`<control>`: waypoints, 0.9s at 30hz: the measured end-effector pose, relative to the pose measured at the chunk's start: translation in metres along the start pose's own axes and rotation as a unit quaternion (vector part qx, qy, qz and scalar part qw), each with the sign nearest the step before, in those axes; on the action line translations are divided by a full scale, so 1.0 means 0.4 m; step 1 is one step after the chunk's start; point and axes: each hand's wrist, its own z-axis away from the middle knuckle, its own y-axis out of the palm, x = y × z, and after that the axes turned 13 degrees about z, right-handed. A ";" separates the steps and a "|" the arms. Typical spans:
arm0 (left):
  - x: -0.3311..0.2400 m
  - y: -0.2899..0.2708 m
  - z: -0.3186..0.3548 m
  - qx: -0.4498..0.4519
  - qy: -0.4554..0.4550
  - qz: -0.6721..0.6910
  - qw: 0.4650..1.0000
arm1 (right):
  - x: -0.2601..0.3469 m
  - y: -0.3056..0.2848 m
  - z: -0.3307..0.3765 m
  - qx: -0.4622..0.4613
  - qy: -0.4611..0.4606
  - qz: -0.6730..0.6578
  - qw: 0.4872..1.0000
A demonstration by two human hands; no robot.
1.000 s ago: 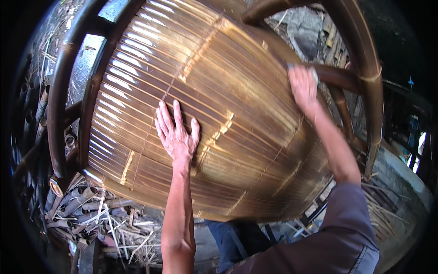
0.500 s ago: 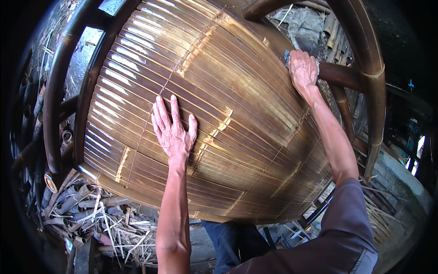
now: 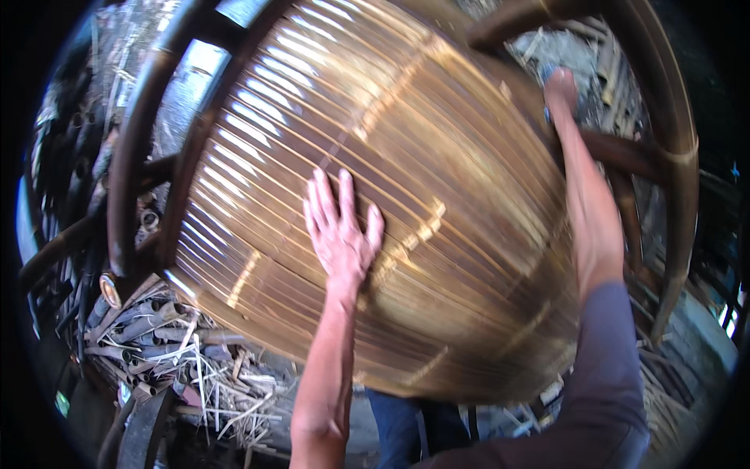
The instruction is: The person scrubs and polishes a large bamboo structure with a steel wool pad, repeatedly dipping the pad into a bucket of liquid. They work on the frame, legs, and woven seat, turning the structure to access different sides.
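Note:
A broad panel of split bamboo slats (image 3: 469, 180), brown and glossy, fills the middle of the view within a dark bamboo frame. My left hand (image 3: 341, 238) lies flat on the slats, fingers spread, holding nothing. At the far right, my right hand (image 3: 561, 92) is at the thick rail (image 3: 525, 98) along the panel's edge. Its fingers are closed round a small crumpled blue-grey wad (image 3: 548, 75). Motion blurs that hand, and most of the wad is hidden under it.
Curved dark bamboo poles stand at the left (image 3: 129, 156) and right (image 3: 680, 148). Cut bamboo pieces and pale shavings (image 3: 226, 395) litter the ground at lower left. More bamboo lengths (image 3: 617, 82) lie beyond the right rail. My dark-trousered legs (image 3: 406, 426) are close to the panel's near edge.
The whole scene has shifted rightward in the view. My right hand has slid farther away along the rail with the wad. My left hand stays on about the same slats.

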 end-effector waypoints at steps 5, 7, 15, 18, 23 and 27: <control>-0.021 -0.011 -0.005 0.017 -0.019 0.014 1.000 | -0.023 0.013 0.206 -0.143 -0.103 0.106 0.979; -0.022 -0.013 -0.009 0.023 -0.022 0.014 0.999 | 0.014 0.044 0.293 -0.183 -0.185 -0.014 0.965; 0.001 0.001 0.002 0.025 -0.031 0.006 0.999 | 0.667 0.007 0.004 -0.268 -0.347 -0.079 0.895; 0.003 -0.002 -0.001 0.014 -0.019 0.031 0.999 | 0.770 -0.052 -0.031 -0.240 -0.326 -0.064 0.912; 0.005 -0.007 -0.001 0.029 -0.040 0.062 0.997 | 0.682 -0.065 -0.011 -0.127 -0.380 -0.028 0.916; 0.008 -0.008 0.000 0.027 -0.039 0.071 0.996 | 0.733 -0.019 -0.105 -0.268 -0.426 0.076 0.861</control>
